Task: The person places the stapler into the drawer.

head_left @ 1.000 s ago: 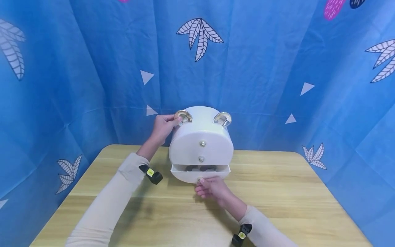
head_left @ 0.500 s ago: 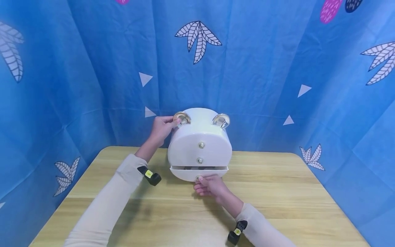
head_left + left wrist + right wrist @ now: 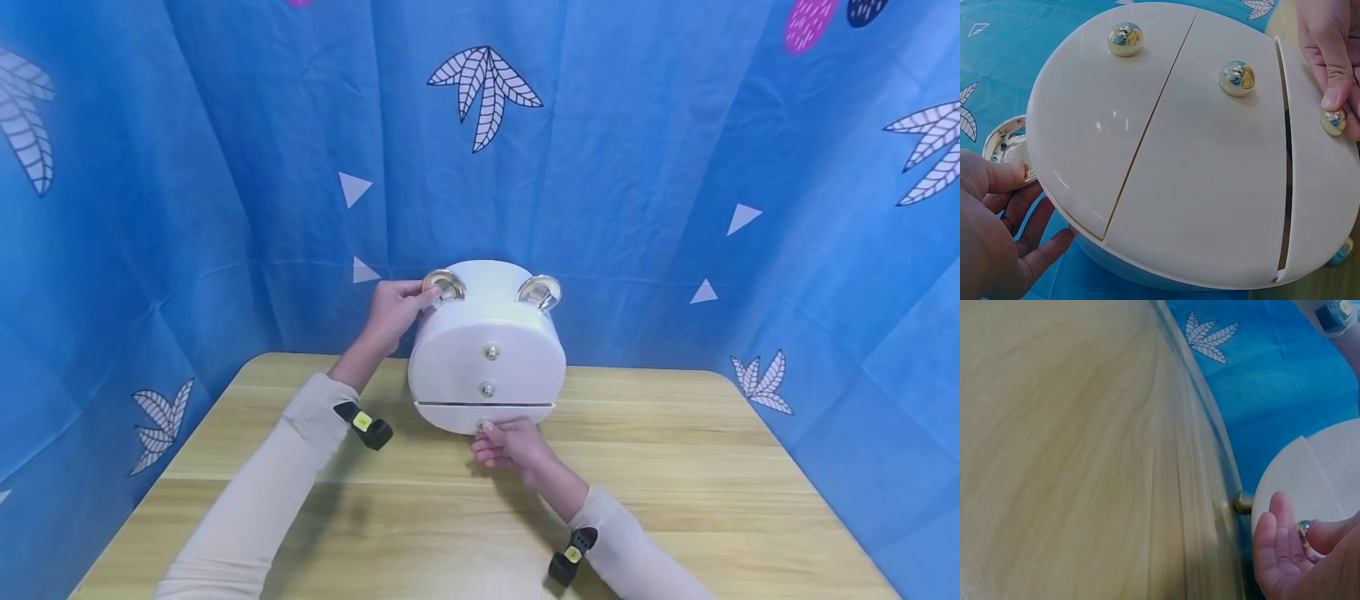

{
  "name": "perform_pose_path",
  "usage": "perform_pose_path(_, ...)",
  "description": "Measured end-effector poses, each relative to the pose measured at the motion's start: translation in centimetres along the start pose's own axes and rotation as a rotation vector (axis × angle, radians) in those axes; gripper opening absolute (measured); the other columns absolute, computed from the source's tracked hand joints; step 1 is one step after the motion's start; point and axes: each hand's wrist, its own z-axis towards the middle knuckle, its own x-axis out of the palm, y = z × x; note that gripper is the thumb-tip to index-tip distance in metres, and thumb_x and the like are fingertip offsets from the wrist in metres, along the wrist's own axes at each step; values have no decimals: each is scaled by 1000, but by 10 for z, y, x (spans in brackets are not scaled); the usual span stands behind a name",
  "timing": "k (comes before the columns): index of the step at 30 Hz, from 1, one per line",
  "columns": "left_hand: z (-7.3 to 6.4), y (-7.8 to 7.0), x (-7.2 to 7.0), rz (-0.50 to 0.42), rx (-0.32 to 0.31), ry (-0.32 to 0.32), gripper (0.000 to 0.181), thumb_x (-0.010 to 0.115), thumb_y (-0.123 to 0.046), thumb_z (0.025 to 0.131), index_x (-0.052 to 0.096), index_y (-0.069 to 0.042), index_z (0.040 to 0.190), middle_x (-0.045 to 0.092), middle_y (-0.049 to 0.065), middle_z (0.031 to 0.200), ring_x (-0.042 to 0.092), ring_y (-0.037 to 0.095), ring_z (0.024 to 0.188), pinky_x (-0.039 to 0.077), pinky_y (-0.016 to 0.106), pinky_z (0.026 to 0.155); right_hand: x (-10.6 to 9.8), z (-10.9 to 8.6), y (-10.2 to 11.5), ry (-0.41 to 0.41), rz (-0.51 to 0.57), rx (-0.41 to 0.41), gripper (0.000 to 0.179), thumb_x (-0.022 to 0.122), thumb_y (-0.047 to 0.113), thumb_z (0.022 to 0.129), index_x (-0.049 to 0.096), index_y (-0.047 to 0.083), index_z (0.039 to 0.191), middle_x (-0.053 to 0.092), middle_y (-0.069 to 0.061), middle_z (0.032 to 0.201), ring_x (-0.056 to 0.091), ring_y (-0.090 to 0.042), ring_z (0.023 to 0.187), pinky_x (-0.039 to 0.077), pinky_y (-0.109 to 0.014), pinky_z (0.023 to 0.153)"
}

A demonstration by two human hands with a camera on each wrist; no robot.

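Note:
A white rounded drawer box (image 3: 487, 333) with two gold ears stands on the table, its front carrying three gold knobs one above another. My left hand (image 3: 395, 312) pinches the left gold ear (image 3: 1009, 147) between thumb and fingers. At the bottom, my right hand (image 3: 513, 443) holds the lowest gold knob (image 3: 1334, 122) between thumb and forefinger, its other fingers extended below. The bottom drawer (image 3: 1313, 181) is nearly flush, with a narrow dark gap along its top edge. The two upper drawers are closed. What lies inside the bottom drawer is hidden.
The wooden table (image 3: 420, 533) extends in front and to both sides of the box. A blue curtain (image 3: 630, 167) with white leaf prints hangs close behind it and along both sides. A small gold foot (image 3: 1243, 503) shows under the box.
The right hand has pushed the bottom drawer inward, so the wide opening with dark items inside has narrowed to a thin slit. The left hand keeps its hold on the ear.

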Motion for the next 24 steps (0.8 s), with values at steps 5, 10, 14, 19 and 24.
perform_pose_path(5,0,0,0,-2,5,-5,31,70,-24,98,75,0,117,71,4,92,54,17,90,53,43,87,-1,3,1,7,4,-1,31,54,10,104,62,-15,120,77,-19,95,71,-11,69,62,-28,71)
perform_pose_path(10,0,0,0,5,-8,-1,32,70,-24,98,74,-2,120,73,11,102,55,19,94,53,37,84,-2,6,1,18,13,-10,30,53,9,104,61,-16,120,77,-18,94,72,-11,70,62,-28,71)
perform_pose_path(14,0,-1,-1,16,-22,12,34,69,-26,99,73,-3,123,72,18,114,56,23,100,51,30,81,-3,10,1,23,17,-25,30,52,9,105,61,-16,119,77,-14,90,72,-11,70,62,-29,72)
perform_pose_path(19,1,1,-1,24,-18,20,34,69,-27,98,74,-3,121,72,16,109,55,23,98,51,28,78,-3,11,1,19,16,-31,30,52,8,105,60,-17,119,77,-14,90,72,-11,70,61,-28,70)
perform_pose_path(24,2,2,-1,23,-22,32,33,68,-27,99,74,-3,120,73,17,109,56,24,99,53,32,82,-2,9,1,22,19,-28,31,53,10,105,61,-16,120,77,-14,91,72,-11,70,61,-27,70)
